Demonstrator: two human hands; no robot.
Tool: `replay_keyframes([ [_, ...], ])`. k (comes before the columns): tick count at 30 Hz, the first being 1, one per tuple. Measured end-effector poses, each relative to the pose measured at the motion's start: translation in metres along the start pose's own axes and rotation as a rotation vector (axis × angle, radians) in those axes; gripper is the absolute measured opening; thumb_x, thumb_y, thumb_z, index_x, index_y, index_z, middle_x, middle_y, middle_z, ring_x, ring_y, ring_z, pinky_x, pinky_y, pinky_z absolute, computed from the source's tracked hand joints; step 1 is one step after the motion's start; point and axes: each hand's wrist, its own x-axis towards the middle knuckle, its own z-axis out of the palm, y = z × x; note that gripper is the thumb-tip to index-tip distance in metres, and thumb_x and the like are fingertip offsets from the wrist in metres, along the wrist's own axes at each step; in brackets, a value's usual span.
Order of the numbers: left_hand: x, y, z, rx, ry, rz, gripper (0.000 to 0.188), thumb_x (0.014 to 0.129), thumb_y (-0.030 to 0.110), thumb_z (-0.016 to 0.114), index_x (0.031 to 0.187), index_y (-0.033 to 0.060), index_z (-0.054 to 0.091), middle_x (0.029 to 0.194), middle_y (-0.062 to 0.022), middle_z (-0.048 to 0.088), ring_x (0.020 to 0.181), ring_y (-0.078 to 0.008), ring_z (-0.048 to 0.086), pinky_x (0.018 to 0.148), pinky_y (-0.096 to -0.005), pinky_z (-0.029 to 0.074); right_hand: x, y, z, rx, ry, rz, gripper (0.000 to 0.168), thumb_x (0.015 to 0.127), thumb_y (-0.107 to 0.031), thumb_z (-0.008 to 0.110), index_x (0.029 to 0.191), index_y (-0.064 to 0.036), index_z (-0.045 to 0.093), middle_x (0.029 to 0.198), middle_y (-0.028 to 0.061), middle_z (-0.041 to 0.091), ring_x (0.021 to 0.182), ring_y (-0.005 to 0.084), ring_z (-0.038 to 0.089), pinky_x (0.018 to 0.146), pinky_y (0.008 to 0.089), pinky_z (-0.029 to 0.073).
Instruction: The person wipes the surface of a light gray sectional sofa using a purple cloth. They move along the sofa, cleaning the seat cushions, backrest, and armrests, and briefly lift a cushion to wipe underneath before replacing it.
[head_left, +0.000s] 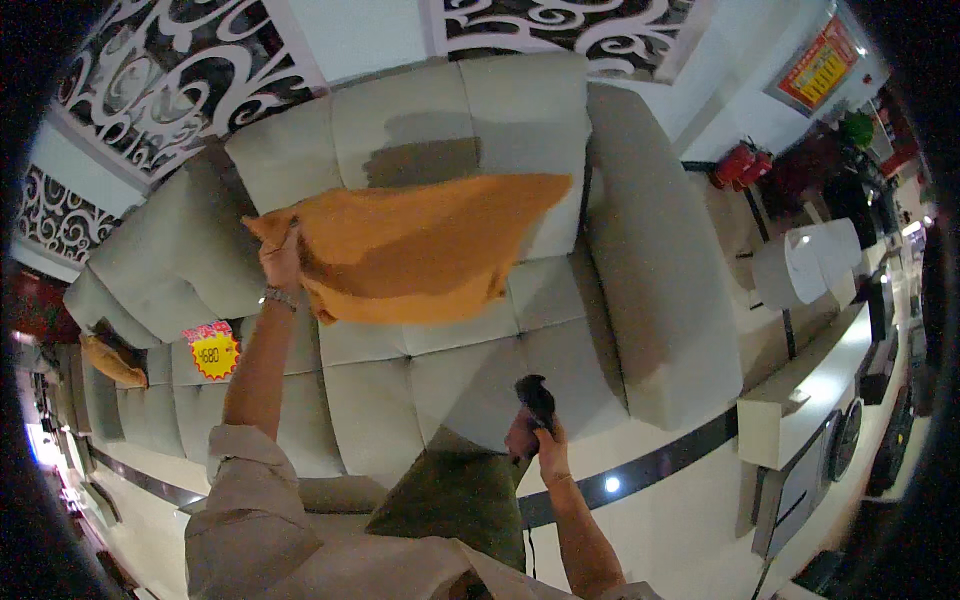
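An orange cloth (427, 232), perhaps a cushion cover, is gripped at its left end by my left hand (280, 259). It stretches sideways in front of the backrest of a grey-green upholstered sofa (465, 375), and its right corner points up. Lower right, over the front of the seat, my right hand (551, 454) is closed around a dark handheld appliance (535, 401). The grip covers part of it, so its exact kind is unclear. A thin black cord (531, 551) hangs below that hand. Dark green trousers (457, 502) show between my arms.
Farther left on the sofa lie another orange cushion (114, 361) and a yellow-and-pink sign (214, 352) bearing writing. The sofa's thick armrest (667, 300) rises at right. Beyond it stand a white stool-like seat (806, 262), a white cabinet (810, 397) and red fire extinguishers (741, 165).
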Motion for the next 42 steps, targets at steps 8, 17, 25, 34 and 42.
replay_keyframes([
  [8,0.003,-0.033,-0.093,1.282,0.094,-0.408,0.07,0.073,0.03,0.067,0.128,0.0068,0.032,0.129,-0.014,0.035,0.121,-0.0259,0.023,0.097,-0.0421,0.028,0.042,-0.038,-0.012,-0.028,0.01,-0.137,0.034,0.08,-0.008,0.05,0.114,-0.005,0.049,0.095,0.0032,0.054,0.083,0.0147,0.051,0.073,0.0306,0.043],
  [17,-0.05,0.036,0.026,1.401,-0.649,-0.194,0.07,0.068,0.045,0.067,0.129,0.0214,0.041,0.141,-0.0075,0.025,0.133,-0.0288,0.003,0.101,-0.0646,0.008,0.048,-0.093,0.061,0.023,-0.205,-0.144,0.028,0.078,-0.004,0.049,0.106,-0.003,0.052,0.093,0.0026,0.053,0.081,0.0144,0.049,0.074,0.0293,0.041],
  [25,-0.023,-0.022,0.045,1.519,-0.554,-0.263,0.07,0.067,0.044,0.069,0.125,0.0153,0.042,0.142,-0.0044,0.022,0.132,-0.0263,0.011,0.1,-0.0652,0.009,0.072,-0.076,0.083,-0.065,-0.094,-0.164,0.036,0.078,-0.005,0.052,0.114,-0.003,0.049,0.103,0.0054,0.054,0.092,0.0168,0.05,0.082,0.0297,0.04],
  [34,0.139,-0.027,0.091,1.07,-0.202,-0.116,0.123,0.051,0.051,0.078,0.14,0.0177,0.0,0.144,-0.0189,-0.008,0.132,-0.0379,-0.006,0.098,-0.0652,0.014,0.191,-0.227,0.122,-0.008,0.163,-0.529,0.041,0.087,-0.015,0.05,0.124,-0.002,0.037,0.109,0.0091,0.05,0.096,0.0195,0.049,0.088,0.0345,0.039],
  [42,0.19,-0.028,0.15,1.178,-0.185,-0.71,0.147,0.039,0.067,0.075,0.135,0.0127,-0.022,0.14,-0.0237,-0.02,0.125,-0.0472,-0.022,0.093,-0.0707,0.006,0.254,-0.364,0.192,-0.029,0.262,-0.814,0.026,0.087,-0.012,0.05,0.111,-0.005,0.043,0.095,0.0052,0.053,0.077,0.0149,0.052,0.065,0.026,0.046],
])
